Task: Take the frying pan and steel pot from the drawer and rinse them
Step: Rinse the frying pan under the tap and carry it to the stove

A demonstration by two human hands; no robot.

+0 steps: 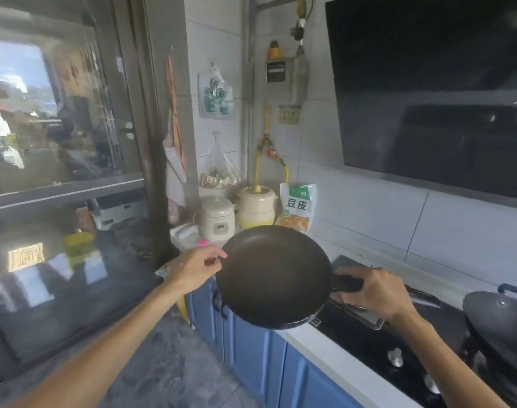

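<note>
A dark round frying pan (273,275) hangs in the air over the front edge of the white counter, its inside facing me. My right hand (375,293) is closed around its black handle on the right. My left hand (195,267) touches the pan's left rim with thumb and fingertips, pinching it lightly. No steel pot or drawer shows in view.
A black gas hob (378,346) lies under the pan's right side, with a lidded dark wok (498,322) at far right. Two cream cookers (217,217) and a food packet (298,207) stand in the back corner. Blue cabinet doors (251,357) run below; glass panels stand left.
</note>
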